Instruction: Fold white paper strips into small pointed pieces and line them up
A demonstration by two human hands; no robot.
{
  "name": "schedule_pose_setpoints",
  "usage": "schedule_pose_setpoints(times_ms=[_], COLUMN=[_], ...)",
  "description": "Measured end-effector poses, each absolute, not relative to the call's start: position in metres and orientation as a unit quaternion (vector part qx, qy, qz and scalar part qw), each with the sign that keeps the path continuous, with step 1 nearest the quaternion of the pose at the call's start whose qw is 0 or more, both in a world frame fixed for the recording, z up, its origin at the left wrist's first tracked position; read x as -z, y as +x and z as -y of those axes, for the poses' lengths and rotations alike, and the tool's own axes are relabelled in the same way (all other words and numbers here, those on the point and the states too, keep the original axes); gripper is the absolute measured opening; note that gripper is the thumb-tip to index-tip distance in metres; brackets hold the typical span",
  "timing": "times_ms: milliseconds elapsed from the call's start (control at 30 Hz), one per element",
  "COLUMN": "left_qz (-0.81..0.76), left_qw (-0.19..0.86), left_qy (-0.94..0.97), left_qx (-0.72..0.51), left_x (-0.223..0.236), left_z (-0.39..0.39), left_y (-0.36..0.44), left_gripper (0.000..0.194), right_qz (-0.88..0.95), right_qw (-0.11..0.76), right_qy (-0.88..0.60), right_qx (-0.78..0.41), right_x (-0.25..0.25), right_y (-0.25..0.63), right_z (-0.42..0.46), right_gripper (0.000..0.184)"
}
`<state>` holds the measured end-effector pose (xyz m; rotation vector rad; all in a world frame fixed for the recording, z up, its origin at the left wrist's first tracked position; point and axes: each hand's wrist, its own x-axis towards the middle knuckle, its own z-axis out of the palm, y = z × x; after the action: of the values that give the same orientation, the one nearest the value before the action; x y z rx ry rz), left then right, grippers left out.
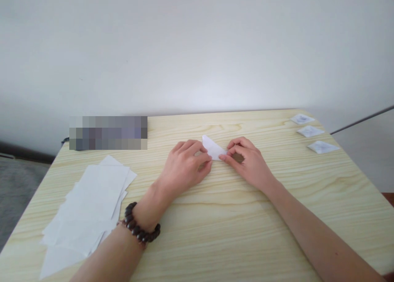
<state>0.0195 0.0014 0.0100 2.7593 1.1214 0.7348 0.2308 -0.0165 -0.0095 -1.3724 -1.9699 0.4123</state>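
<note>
A small folded piece of white paper lies near the middle of the light wooden table. My left hand rests on the table and pinches the paper's left end with curled fingers. My right hand pinches its right end between thumb and fingertips. Part of the paper is hidden under both hands. A dark beaded bracelet circles my left wrist.
A loose pile of white paper sheets lies at the front left. Three small folded paper pieces sit in a row at the far right edge. A blurred object stands at the back left, against a plain wall.
</note>
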Motion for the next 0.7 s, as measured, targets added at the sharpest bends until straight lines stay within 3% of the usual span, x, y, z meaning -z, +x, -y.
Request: schedule_pose_setpoints(times_ms=[233,500,700], left_qz=[-0.356,-0.352,-0.355], left_qw=[0.029,-0.010,-0.007], left_qy=[0.905,0.905,0.902], left_qx=[-0.231,-0.238,-0.244], left_x=[-0.0116,-0.0097,-0.0053], left_z=[-0.0001,0.0006,-0.0004], left_y=[0.0192,0.0200,0.0185], left_gripper=[0.027,0.020,0.020], right_qz=[0.731,0.752,0.775], right_qw=[0.359,0.342,0.302], right_qy=[-0.565,-0.546,-0.530], right_qx=[-0.134,-0.141,-0.163], right_x=[0.0135,0.0081,0.0056], right_y=[0.2301,0.2332,0.2391], right_z=[0.0137,0.0158,0.0159], right_gripper=[0.022,0.008,0.010])
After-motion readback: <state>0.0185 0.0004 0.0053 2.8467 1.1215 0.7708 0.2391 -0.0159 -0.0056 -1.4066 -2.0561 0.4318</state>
